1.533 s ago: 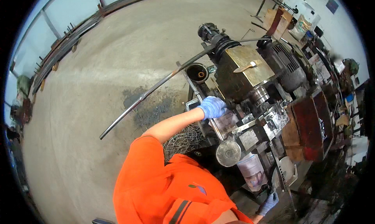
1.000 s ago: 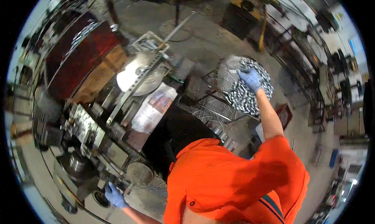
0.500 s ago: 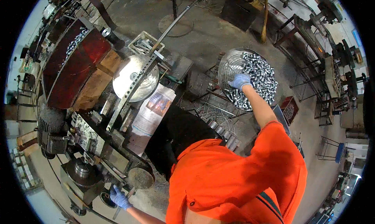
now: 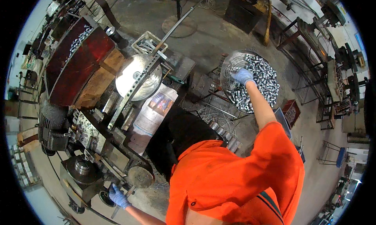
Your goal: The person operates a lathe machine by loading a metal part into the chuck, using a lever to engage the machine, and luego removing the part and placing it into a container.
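Observation:
My right hand (image 4: 243, 76), in a bluish glove, is over a round perforated metal pan (image 4: 232, 65). It is by the left edge of a heap of short shiny metal sleeves (image 4: 261, 79). Its fingers are drawn together, and whatever they may hold is too small to make out. At the lower left, my gloved left hand (image 4: 119, 196) is at the rim of a small dark handwheel (image 4: 106, 198) on the machine. Its fingers look curled at the wheel, though part of the grip is hidden. Just above that hand sits a round, dull metal disc (image 4: 140, 177).
A long perforated bar (image 4: 135, 85) slants over a bright round plate (image 4: 131, 74). Newspaper (image 4: 153, 110) lies beside it. A red hopper (image 4: 84, 62) holds more sleeves at the left. A red bin (image 4: 290, 112) stands right of the pan; metal cylinders (image 4: 225, 134) lie below it.
My right hand has shifted slightly away from me over the pan, its fingers drawn in more. My left hand stays by the handwheel. The whole view has shifted a little.

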Available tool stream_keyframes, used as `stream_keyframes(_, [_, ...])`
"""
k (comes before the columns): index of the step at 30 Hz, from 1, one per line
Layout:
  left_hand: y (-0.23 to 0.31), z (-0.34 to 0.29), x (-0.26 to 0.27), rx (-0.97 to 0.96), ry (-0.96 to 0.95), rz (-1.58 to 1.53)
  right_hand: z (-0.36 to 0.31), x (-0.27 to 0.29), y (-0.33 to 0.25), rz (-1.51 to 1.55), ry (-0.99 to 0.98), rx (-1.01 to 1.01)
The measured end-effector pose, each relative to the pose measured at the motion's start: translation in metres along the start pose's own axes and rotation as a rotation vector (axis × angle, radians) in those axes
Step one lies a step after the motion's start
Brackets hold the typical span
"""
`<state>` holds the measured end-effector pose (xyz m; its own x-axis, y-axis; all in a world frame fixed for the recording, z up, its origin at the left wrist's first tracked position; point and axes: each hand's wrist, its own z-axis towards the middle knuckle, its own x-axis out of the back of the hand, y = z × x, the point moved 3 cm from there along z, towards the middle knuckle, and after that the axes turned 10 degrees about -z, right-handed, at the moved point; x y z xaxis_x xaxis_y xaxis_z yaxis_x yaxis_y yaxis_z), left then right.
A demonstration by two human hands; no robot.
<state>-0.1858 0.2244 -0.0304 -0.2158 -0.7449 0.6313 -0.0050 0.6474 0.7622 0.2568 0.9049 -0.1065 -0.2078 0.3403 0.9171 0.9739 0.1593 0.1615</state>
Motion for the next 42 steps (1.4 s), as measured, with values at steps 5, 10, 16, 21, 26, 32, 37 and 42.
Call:
stream_keyframes(5, [0.010,0.000,0.002,-0.161,-0.064,-0.120,-0.013,0.002,0.001,0.285,0.210,0.173])
stream_keyframes(10, [0.134,-0.050,0.026,-0.235,0.042,-0.153,-0.148,0.085,-0.112,0.633,0.580,0.814])
stream_keyframes(16, [0.219,-0.072,-0.074,-0.234,-0.295,-0.475,-0.309,0.142,-0.234,0.747,0.618,1.688])
stream_keyframes(21, [0.194,-0.090,-0.125,0.104,-0.660,-1.249,-0.368,0.150,-0.279,0.735,0.511,1.954])
stream_keyframes(26, [0.199,-0.094,-0.115,0.124,-0.637,-1.522,-0.378,0.145,-0.292,0.644,0.524,1.963])
stream_keyframes(32, [0.199,-0.080,-0.078,-0.234,-0.345,-0.744,-0.393,0.153,-0.307,0.481,0.503,2.042])
stream_keyframes(37, [0.182,-0.073,-0.047,-0.378,-0.151,-0.231,-0.417,0.161,-0.338,0.223,0.389,2.233])
stream_keyframes(42, [0.143,-0.082,0.034,-0.449,-0.078,-0.070,-0.444,0.167,-0.379,0.061,0.457,2.310])
